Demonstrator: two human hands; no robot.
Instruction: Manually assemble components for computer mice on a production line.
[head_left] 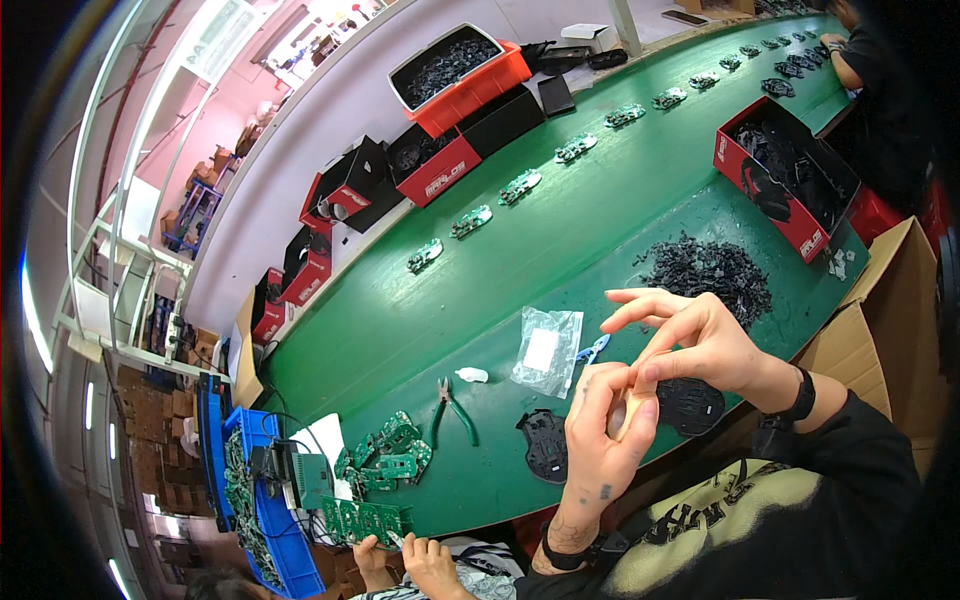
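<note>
My left hand is closed, its thumb and fingers curled round a small pale object that is mostly hidden. Meeting it at the fingertips, my right hand pinches with thumb and index finger while its other fingers stretch out; what lies in the pinch cannot be made out. Beside my left hand lies a black plastic shell, and another black shell sits under my right wrist. A blue-handled tool and a clear plastic bag with a white label lie just beyond my hands.
Green-handled pliers and a small white bottle lie to the left, near green circuit boards and a co-worker's hands. A heap of small black parts spreads beyond my right hand. Board assemblies line the green belt; a red box stands right.
</note>
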